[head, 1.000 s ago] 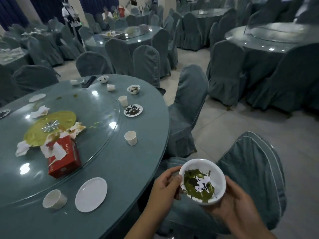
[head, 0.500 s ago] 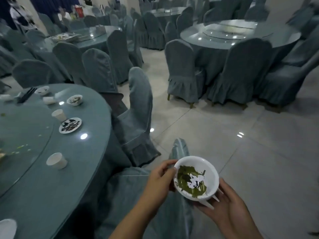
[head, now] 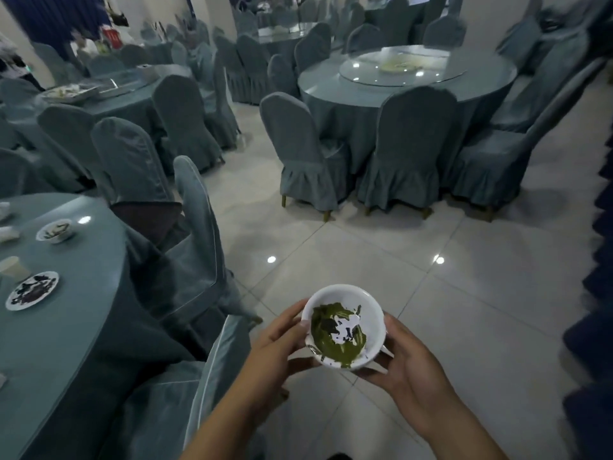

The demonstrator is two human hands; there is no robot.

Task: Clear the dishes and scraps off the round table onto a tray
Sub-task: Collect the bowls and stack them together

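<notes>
I hold a white bowl with green and dark food scraps inside, over the tiled floor. My left hand grips its left rim with the thumb on the edge. My right hand cups it from below and from the right. The round table with its teal cloth lies at the left edge. On it stand a small plate of dark scraps, a small bowl with scraps and a white cup. No tray shows near me.
Covered chairs stand between me and the round table. Another round table ringed with chairs is ahead across open tiled floor. A far table at upper left carries metal trays. Dark drapes line the right edge.
My view has swung right, away from the round table, so most of its top left the frame. Both hands keep the same hold on the bowl.
</notes>
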